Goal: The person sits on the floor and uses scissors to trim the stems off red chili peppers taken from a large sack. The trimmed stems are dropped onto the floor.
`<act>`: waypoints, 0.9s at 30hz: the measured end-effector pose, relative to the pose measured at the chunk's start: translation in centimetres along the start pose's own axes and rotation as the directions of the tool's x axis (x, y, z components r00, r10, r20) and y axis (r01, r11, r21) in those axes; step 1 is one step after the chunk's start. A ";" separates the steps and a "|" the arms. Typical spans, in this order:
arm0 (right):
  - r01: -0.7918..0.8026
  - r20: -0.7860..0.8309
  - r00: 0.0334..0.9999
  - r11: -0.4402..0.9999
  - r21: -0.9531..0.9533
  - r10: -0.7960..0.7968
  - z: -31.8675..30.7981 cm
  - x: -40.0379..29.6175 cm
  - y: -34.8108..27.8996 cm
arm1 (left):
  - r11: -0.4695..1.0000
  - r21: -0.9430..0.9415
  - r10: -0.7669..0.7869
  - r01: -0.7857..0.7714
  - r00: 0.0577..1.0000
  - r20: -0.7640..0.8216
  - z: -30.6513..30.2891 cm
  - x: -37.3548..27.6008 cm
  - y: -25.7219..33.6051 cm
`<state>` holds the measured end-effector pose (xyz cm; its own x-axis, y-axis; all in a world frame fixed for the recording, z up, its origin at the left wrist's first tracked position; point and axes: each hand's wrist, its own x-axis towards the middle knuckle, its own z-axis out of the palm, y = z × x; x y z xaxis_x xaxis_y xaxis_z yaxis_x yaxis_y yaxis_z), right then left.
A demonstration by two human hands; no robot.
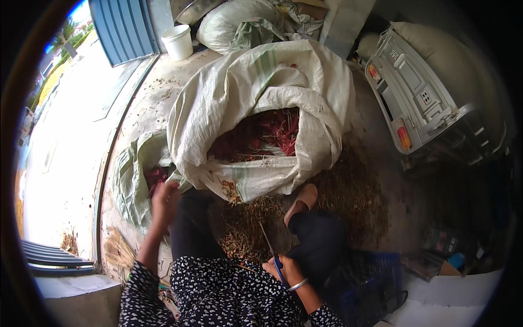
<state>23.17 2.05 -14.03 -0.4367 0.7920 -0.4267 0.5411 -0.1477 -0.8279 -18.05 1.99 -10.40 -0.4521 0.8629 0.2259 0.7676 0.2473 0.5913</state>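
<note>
In my right hand (288,270) is a pair of scissors (273,250) with blue handles, the blades pointing away from me. My left hand (164,200) is over the mouth of a small pale-green woven sack (132,192), beside some dark red dried chillies (156,176). Whether its fingers hold any is unclear, since blur and the back of the hand hide them. Before me stands a large white woven sack (212,98) with its rim rolled back. Inside lie dark red chillies (282,128) with pale stalks.
Chilli stalks and scraps (245,231) cover the floor between my feet. A straw broom (118,247) lies at the left, near the door track. A white bucket (178,43) and a full sack (239,22) stand behind. To the right are a grey tailgate-like panel (412,90) and a blue crate (369,282).
</note>
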 end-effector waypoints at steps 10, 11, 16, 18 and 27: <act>-0.020 -0.028 0.999 1.000 -0.013 0.020 3.6 3.1 5.6 | 0.938 -0.153 0.339 -0.312 0.918 0.204 8.2 8.1 6.0; 0.012 -0.049 0.999 1.000 -0.012 -0.013 3.8 3.4 6.0 | 0.912 -0.114 0.410 -0.394 0.886 0.216 10.2 9.6 5.9; -0.181 -0.021 0.982 0.971 0.159 0.186 3.0 3.3 4.6 | 0.857 0.393 0.175 -0.333 0.906 0.385 14.9 15.2 5.4; -0.231 0.030 0.973 0.952 0.203 0.230 2.6 3.6 4.7 | 0.792 0.481 0.175 -0.375 0.895 0.410 16.1 16.4 3.4; -0.271 0.089 0.962 0.947 0.175 0.259 2.0 4.4 4.0 | 0.971 -0.239 0.110 -0.025 0.930 0.352 13.6 18.8 6.4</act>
<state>21.92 3.74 -19.93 -0.3440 0.6706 -0.6572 0.5051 -0.4578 -0.7316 -15.50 25.73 -12.90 -0.1759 0.9844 0.0026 0.6478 0.1138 0.7532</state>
